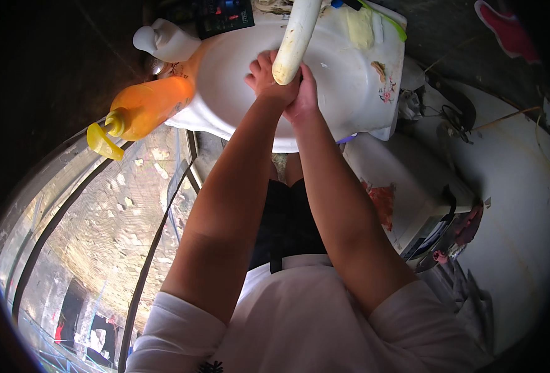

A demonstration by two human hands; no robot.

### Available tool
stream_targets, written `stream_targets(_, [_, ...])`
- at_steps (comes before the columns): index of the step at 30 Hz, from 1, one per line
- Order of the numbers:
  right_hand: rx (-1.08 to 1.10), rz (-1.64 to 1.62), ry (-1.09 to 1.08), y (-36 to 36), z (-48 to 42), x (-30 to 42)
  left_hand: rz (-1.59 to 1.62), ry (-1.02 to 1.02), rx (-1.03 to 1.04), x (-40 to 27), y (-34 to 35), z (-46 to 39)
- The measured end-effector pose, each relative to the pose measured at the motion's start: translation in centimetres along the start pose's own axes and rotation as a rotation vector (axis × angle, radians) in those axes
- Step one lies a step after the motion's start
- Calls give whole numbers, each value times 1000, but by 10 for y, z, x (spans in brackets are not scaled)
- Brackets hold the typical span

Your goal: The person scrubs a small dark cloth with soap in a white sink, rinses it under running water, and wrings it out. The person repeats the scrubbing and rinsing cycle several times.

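Observation:
My left hand lies across my right hand, palms together, above the bowl of a white ceramic washbasin. The left fingers are bent and spread apart. On the right hand, the thumb and heel of the palm show, while most of its fingers are hidden behind the left hand and a white pipe-like spout. The spout's lower end overlaps both hands in view. No object is visible between the palms, though the gap between them is covered. I cannot make out any running water.
An orange pump bottle and a white bottle stand along the basin's left side. A dark printed packet sits behind. Pale yellow soap or cloth rests on the right rim. A mesh-covered window is at left.

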State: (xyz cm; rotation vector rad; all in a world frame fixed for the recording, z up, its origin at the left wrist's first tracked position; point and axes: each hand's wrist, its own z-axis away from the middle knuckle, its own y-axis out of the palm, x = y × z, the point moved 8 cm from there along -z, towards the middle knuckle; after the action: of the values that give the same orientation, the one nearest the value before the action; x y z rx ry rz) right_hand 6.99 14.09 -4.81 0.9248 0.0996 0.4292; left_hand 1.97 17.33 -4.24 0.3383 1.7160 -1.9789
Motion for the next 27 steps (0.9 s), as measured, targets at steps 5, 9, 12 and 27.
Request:
stream_targets(5, [-290,320,-169,-27,-17,-7,462,-289,-12,27,-24,9])
stream_targets(9, [-406,814,-239,-34,-34,-10,886,-435,-70,65,-17,36])
stream_targets(12, [-388,892,-104,-44,-36,-12,940,-510,-13,65,-18,56])
stream_targets(27, [-319,789,40,-61,20,13,1409,-603,371,67,-7,60])
